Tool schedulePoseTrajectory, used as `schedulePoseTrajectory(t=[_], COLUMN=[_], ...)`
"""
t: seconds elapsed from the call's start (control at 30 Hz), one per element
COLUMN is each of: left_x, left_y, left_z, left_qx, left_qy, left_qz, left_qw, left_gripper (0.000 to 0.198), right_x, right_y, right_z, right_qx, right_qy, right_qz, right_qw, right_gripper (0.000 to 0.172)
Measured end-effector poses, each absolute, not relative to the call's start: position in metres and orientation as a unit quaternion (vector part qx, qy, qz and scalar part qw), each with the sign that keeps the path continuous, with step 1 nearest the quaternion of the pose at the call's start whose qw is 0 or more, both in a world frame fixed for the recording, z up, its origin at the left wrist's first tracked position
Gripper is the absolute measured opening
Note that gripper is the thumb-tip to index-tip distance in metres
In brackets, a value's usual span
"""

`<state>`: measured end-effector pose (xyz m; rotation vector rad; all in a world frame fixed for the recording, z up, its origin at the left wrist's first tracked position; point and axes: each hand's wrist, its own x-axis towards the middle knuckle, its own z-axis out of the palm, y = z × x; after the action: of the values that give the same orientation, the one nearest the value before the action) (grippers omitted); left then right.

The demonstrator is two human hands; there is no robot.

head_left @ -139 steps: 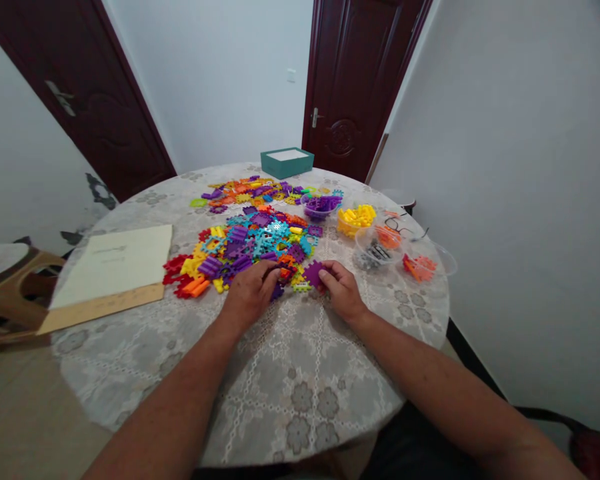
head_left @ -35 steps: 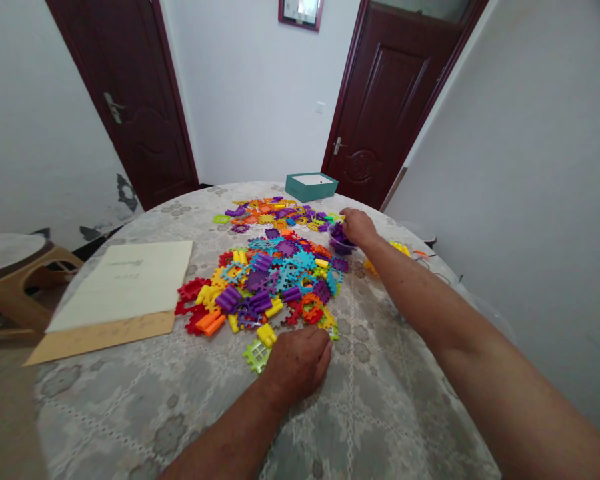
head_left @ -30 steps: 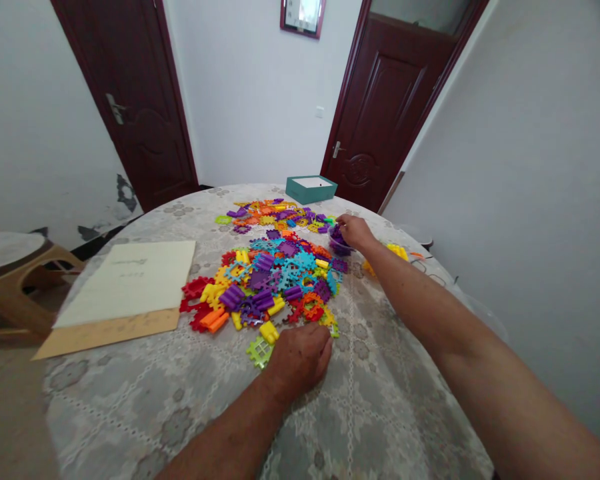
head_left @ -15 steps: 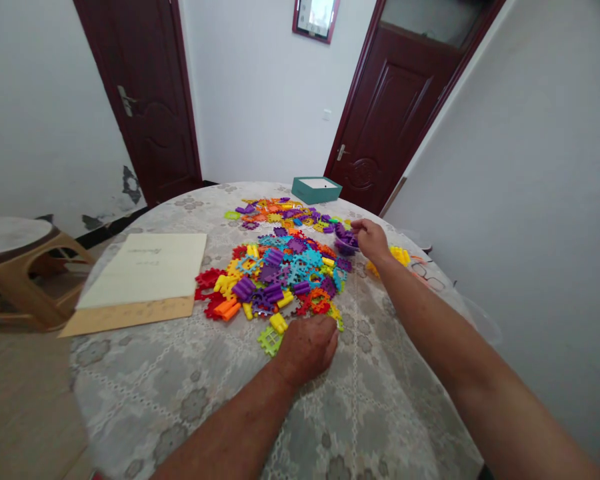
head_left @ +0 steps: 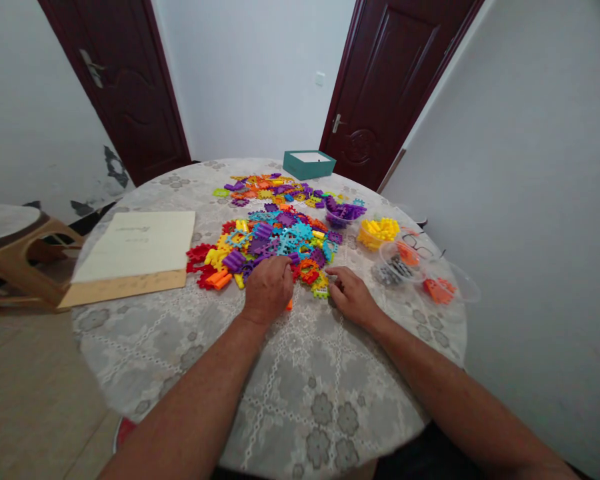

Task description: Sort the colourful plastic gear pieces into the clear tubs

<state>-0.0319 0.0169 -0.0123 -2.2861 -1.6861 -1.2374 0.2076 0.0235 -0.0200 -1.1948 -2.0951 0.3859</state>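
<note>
A heap of colourful plastic building pieces (head_left: 285,233), notched plates and short tubes, lies in the middle of the table. My left hand (head_left: 269,287) rests at the heap's near edge, fingers curled down; whatever they hold is hidden. An orange piece (head_left: 289,305) peeks out beside that hand. At the heap's right front, my right hand (head_left: 353,297) has thumb and forefinger apart, close to a yellow-green notched piece (head_left: 321,287). Purple tubes (head_left: 229,260) and red pieces (head_left: 199,255) lie left of my left hand.
On the right stand clear bowls with purple pieces (head_left: 345,211), yellow pieces (head_left: 380,231), grey pieces (head_left: 395,269) and orange pieces (head_left: 439,289), with glasses (head_left: 415,245) nearby. More pieces (head_left: 265,190) and a green box (head_left: 309,165) lie farther back. Paper sheets (head_left: 140,243) lie left.
My right hand has come back from the purple bowl to the heap's near right edge. My left hand has shifted left onto the heap's edge. The view has tilted down.
</note>
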Motion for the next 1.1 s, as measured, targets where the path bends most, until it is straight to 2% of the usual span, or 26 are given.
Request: schedulePoseTrajectory(t=[0.13, 0.23, 0.47, 0.6, 0.8, 0.93, 1.1], left_x=[-0.034, -0.032, -0.020, -0.017, -0.021, -0.019, -0.017], left_y=[0.016, 0.012, 0.010, 0.014, 0.017, 0.016, 0.016], left_z=[-0.012, -0.011, -0.009, -0.012, -0.010, -0.004, -0.007], left_qx=[-0.765, -0.789, -0.813, -0.824, -0.856, -0.861, -0.858], left_qy=[-0.530, -0.531, -0.524, -0.506, -0.432, -0.395, -0.368], left_qz=[-0.366, -0.307, -0.246, -0.248, -0.278, -0.315, -0.357], left_qw=[0.031, 0.036, 0.060, 0.060, 0.051, 0.055, 0.036], left_gripper=[0.021, 0.027, 0.025, 0.014, 0.011, 0.010, 0.015], right_x=[0.204, 0.201, 0.189, 0.189, 0.193, 0.192, 0.185], right_y=[0.024, 0.026, 0.023, 0.021, 0.021, 0.016, 0.011], right_z=[-0.029, -0.029, -0.026, -0.030, -0.033, -0.023, -0.019], right_qx=[-0.463, -0.454, -0.484, -0.472, -0.404, -0.381, -0.420], right_qy=[-0.816, -0.826, -0.822, -0.818, -0.816, -0.799, -0.699], right_qz=[0.126, 0.113, 0.075, 0.086, 0.105, 0.152, 0.319], right_qw=[0.322, 0.315, 0.289, 0.317, 0.399, 0.440, 0.482], right_gripper=[0.045, 0.049, 0.040, 0.032, 0.035, 0.034, 0.029])
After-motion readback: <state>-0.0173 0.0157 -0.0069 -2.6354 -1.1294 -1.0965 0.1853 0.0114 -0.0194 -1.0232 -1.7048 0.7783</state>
